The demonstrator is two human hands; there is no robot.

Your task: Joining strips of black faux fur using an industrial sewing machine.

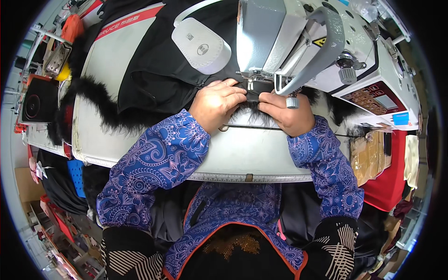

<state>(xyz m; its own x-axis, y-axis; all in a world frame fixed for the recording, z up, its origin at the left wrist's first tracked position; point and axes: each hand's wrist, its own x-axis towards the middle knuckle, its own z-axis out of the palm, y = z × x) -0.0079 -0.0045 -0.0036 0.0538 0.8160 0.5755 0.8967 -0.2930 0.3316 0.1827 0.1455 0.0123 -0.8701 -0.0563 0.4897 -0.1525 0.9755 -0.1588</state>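
Observation:
My left hand (pixel 215 105) is closed on black fabric (pixel 158 88) just left of the needle and presser foot (pixel 251 85) of a white sewing machine (pixel 261 37). My right hand (pixel 289 112) pinches the edge of the same fabric just right of the foot, its fingertips close to the metal. Black fluffy fur trim (pixel 112 114) runs along the fabric and shows again between my hands. The sewn spot under the foot is partly hidden by my fingers and the machine.
A white lamp head (pixel 200 44) hangs over the fabric. A control panel (pixel 373 100) sits right. A ruler strip (pixel 210 176) lines the table's front edge. Left stands a dark speaker (pixel 35 98); right, brown taped packages (pixel 366 156) and red cloth (pixel 392 182).

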